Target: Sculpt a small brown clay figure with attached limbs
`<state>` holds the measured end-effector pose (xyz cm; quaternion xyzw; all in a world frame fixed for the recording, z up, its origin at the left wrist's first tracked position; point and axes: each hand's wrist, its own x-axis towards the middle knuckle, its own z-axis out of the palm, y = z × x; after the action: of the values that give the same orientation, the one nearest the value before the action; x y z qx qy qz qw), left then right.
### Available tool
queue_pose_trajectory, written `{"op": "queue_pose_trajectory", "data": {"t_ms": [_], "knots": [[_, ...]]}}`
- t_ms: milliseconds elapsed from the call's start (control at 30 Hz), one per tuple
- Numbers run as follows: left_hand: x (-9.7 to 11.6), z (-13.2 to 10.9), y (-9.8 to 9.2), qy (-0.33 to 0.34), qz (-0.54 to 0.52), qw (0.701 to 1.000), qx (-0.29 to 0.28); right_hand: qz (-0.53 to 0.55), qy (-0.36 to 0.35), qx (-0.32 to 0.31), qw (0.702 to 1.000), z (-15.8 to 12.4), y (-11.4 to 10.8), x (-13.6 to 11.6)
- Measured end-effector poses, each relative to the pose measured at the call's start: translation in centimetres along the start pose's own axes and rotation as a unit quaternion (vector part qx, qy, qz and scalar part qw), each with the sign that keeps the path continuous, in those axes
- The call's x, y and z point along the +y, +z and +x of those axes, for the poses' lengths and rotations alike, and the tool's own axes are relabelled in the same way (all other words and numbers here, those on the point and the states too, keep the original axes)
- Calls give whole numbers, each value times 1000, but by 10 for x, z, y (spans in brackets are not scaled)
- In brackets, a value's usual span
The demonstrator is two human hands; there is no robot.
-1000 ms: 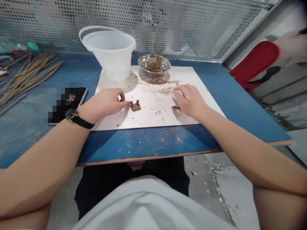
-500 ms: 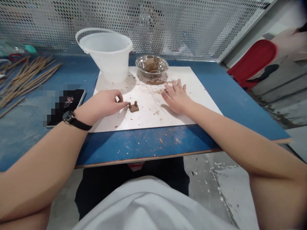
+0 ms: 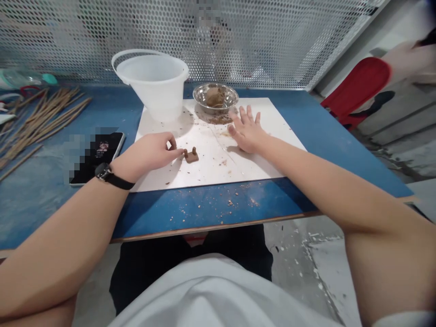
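A small brown clay piece (image 3: 191,155) with two upright pegs sits on the white board (image 3: 259,159). My left hand (image 3: 150,152), with a black watch on the wrist, rests beside it with fingers curled and the fingertips touching the piece's left side. My right hand (image 3: 247,129) lies flat on the board with fingers spread, just in front of a steel bowl (image 3: 215,96) that holds brown clay. Clay crumbs are scattered round the bowl and under that hand.
A white plastic bucket (image 3: 155,84) stands at the board's back left. A phone (image 3: 97,154) lies on the blue table (image 3: 306,131) to the left, beyond it a pile of thin sticks (image 3: 41,118). Perforated metal mesh closes the back; a red chair (image 3: 357,88) stands right.
My right hand has moved from the board's right side forward and left toward the bowl, and its fingers have spread flat. My left hand has stayed by the clay piece.
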<state>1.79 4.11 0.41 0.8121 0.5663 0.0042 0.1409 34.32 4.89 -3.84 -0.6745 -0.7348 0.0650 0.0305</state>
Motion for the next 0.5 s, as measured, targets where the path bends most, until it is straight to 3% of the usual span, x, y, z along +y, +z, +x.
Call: {"op": "queue_pose_trajectory", "data": {"t_ms": [100,200,267,333,500], "knots": [[1,0,-1,-2,-2,1000,-7,-2,-32,37,999,12,-6,2],[1,0,-1,0,7,1000,-4,-6,-32,-12,999,-3,-1,-7],[0,1,0,1,10,1000,-3,-21,-17,-49,998,-27,5,-16],[0,1,1,3,10,1000,-2,-36,0,-44,998,-57,11,-25],[-2,1,2,4,19,1000,0,8,-35,-56,998,-132,13,-34]]}}
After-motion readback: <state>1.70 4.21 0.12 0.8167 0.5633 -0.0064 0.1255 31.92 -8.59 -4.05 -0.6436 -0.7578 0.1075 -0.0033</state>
